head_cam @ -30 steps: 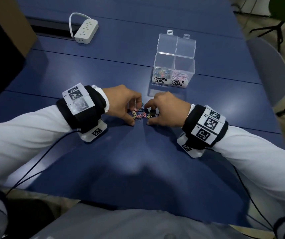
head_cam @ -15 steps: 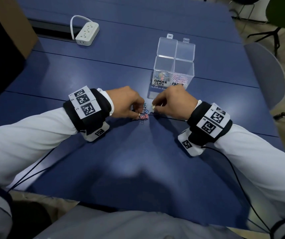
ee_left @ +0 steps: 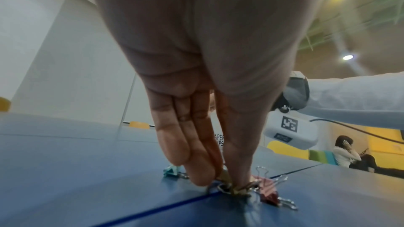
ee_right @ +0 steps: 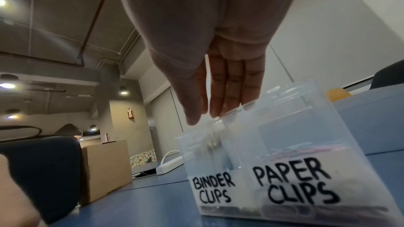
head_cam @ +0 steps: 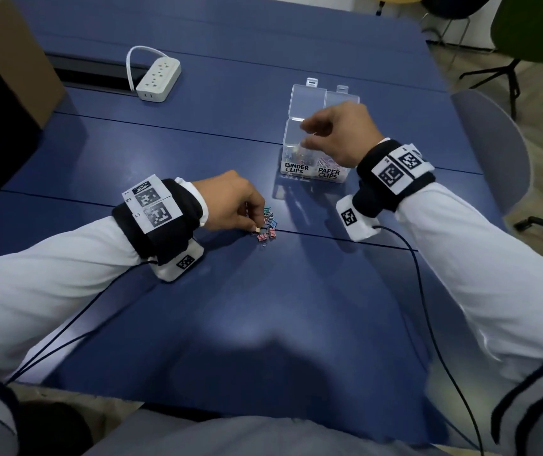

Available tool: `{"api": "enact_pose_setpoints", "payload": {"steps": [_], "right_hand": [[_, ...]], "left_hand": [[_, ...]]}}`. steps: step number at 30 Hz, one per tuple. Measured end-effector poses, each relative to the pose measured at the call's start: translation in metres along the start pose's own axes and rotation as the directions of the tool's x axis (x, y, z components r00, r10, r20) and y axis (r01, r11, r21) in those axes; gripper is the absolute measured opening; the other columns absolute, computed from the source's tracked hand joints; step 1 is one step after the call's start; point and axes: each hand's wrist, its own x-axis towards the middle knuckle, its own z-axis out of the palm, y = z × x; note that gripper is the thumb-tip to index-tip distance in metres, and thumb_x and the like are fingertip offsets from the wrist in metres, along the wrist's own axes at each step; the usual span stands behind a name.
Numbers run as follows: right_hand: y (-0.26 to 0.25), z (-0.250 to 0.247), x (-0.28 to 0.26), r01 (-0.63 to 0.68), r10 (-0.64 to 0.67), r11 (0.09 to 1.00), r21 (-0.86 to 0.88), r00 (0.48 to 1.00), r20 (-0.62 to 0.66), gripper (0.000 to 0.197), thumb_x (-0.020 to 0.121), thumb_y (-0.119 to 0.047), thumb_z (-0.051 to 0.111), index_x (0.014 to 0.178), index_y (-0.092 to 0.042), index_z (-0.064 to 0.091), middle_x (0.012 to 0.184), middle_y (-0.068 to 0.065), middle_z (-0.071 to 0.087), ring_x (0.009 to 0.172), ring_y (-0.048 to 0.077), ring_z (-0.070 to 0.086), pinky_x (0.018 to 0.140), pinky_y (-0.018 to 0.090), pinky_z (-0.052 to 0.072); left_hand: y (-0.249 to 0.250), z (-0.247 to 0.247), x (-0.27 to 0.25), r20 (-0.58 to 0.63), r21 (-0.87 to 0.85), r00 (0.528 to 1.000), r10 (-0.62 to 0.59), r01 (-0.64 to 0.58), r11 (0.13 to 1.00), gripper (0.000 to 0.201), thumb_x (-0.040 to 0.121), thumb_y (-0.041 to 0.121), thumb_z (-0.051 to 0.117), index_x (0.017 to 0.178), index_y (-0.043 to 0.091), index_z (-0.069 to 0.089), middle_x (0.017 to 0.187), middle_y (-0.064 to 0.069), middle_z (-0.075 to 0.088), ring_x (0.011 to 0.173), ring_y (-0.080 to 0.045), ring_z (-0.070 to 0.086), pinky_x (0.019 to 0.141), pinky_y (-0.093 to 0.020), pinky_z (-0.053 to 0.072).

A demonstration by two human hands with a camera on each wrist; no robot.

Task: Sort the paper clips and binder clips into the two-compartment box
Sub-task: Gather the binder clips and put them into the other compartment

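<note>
A clear two-compartment box (head_cam: 312, 175) stands open, labelled BINDER CLIPS on the left and PAPER CLIPS on the right. My right hand (head_cam: 304, 134) hovers over the binder-clip compartment with straight, spread fingers and holds nothing. In the right wrist view, my right hand (ee_right: 203, 116) is just above the box (ee_right: 284, 144), and a blurred clip (ee_right: 212, 142) shows inside the left compartment. Several small coloured binder clips (head_cam: 268, 225) lie in a pile on the table. My left hand (head_cam: 257, 225) pinches a beige binder clip (head_cam: 258, 229) at the pile's edge. A pink clip (ee_left: 268, 194) lies beside my left hand (ee_left: 227, 180).
A white power strip (head_cam: 158, 80) lies at the back left, near a cardboard box (head_cam: 10, 60). A grey chair (head_cam: 493, 153) stands at the table's right edge. Black cables (head_cam: 428, 307) run from both wrists across the blue table (head_cam: 263, 307).
My right hand has left the pile, risen to the box and spread its fingers over the binder-clip compartment. My left hand has stayed at the pile.
</note>
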Motion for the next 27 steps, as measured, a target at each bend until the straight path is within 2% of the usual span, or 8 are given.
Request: {"api": "enact_pose_setpoints", "payload": {"steps": [5, 9, 12, 15, 19, 21, 24, 27], "right_hand": [[0.007, 0.0, -0.016, 0.074, -0.071, 0.997, 0.012, 0.986, -0.153, 0.024, 0.086, -0.016, 0.062, 0.107, -0.019, 0.072, 0.094, -0.008, 0.067, 0.081, 0.002, 0.055, 0.08, 0.0, 0.036], [0.016, 0.008, -0.044, 0.138, -0.126, 0.989, 0.045, 0.968, -0.216, 0.019, 0.082, -0.015, 0.063, 0.096, -0.02, 0.075, 0.095, -0.003, 0.068, 0.084, 0.005, 0.057, 0.086, 0.017, 0.044], [0.015, 0.016, -0.061, 0.138, -0.133, 0.99, 0.023, 0.977, -0.168, 0.015, 0.079, -0.012, 0.065, 0.087, -0.018, 0.076, 0.088, 0.001, 0.068, 0.08, 0.013, 0.061, 0.081, 0.021, 0.046], [0.013, 0.024, -0.071, 0.107, -0.107, 0.994, -0.005, 0.992, -0.062, 0.017, 0.075, -0.009, 0.065, 0.083, -0.019, 0.076, 0.085, 0.001, 0.068, 0.078, 0.017, 0.062, 0.082, 0.033, 0.052], [0.012, 0.031, -0.077, 0.054, -0.049, 0.998, -0.045, 0.993, 0.107, 0.018, 0.074, -0.015, 0.064, 0.084, -0.025, 0.074, 0.088, -0.003, 0.069, 0.08, 0.017, 0.064, 0.079, 0.038, 0.055], [0.012, 0.034, -0.081, 0.078, -0.064, 0.994, -0.077, 0.983, 0.171, 0.019, 0.074, -0.017, 0.064, 0.087, -0.026, 0.074, 0.089, -0.003, 0.069, 0.081, 0.016, 0.063, 0.079, 0.037, 0.055], [0.01, 0.034, -0.086, 0.121, -0.096, 0.989, -0.09, 0.965, 0.244, 0.021, 0.076, -0.018, 0.066, 0.094, -0.024, 0.074, 0.092, -0.002, 0.07, 0.081, 0.013, 0.061, 0.081, 0.034, 0.054], [0.005, 0.034, -0.087, 0.141, -0.112, 0.987, -0.077, 0.948, 0.299, 0.023, 0.077, -0.022, 0.072, 0.1, -0.022, 0.073, 0.096, 0.0, 0.069, 0.083, 0.013, 0.061, 0.082, 0.034, 0.053]], "left_hand": [[0.003, -0.009, -0.004, -0.011, -0.065, 0.998, -0.063, 0.062, 0.996, 0.008, 0.076, 0.031, 0.075, 0.084, 0.03, 0.073, 0.072, 0.012, 0.071, 0.07, 0.005, 0.062, 0.069, -0.017, 0.05], [0.008, -0.046, 0.007, -0.142, -0.059, 0.986, -0.084, 0.077, 0.995, 0.01, 0.076, 0.031, 0.076, 0.085, 0.027, 0.075, 0.069, 0.015, 0.07, 0.064, 0.004, 0.061, 0.068, -0.014, 0.047], [0.016, -0.077, 0.034, -0.305, -0.068, 0.949, -0.08, 0.062, 0.996, 0.013, 0.077, 0.031, 0.075, 0.088, 0.023, 0.075, 0.075, 0.008, 0.071, 0.066, 0.0, 0.06, 0.069, -0.009, 0.043], [0.026, -0.092, 0.069, -0.393, -0.054, 0.917, -0.072, 0.056, 0.997, 0.015, 0.078, 0.031, 0.073, 0.088, 0.021, 0.075, 0.075, 0.007, 0.068, 0.064, -0.002, 0.058, 0.062, 0.002, 0.035], [0.036, -0.086, 0.098, -0.368, 0.024, 0.928, -0.058, 0.072, 0.997, 0.016, 0.082, 0.028, 0.069, 0.096, 0.021, 0.074, 0.09, -0.001, 0.073, 0.074, -0.007, 0.055, 0.074, -0.014, 0.038], [0.034, -0.082, 0.098, -0.367, 0.056, 0.929, -0.046, 0.072, 0.996, 0.02, 0.086, 0.025, 0.064, 0.102, 0.019, 0.073, 0.095, -0.004, 0.073, 0.076, -0.01, 0.056, 0.078, -0.015, 0.035], [0.022, -0.08, 0.081, -0.404, 0.058, 0.914, -0.038, 0.067, 0.996, 0.022, 0.087, 0.026, 0.061, 0.106, 0.021, 0.072, 0.097, -0.005, 0.072, 0.086, -0.018, 0.064, 0.083, -0.018, 0.038], [0.007, -0.074, 0.048, -0.403, 0.061, 0.915, -0.03, 0.059, 0.996, 0.019, 0.085, 0.024, 0.063, 0.102, 0.02, 0.072, 0.095, -0.003, 0.069, 0.08, -0.018, 0.063, 0.081, -0.02, 0.041]]}}
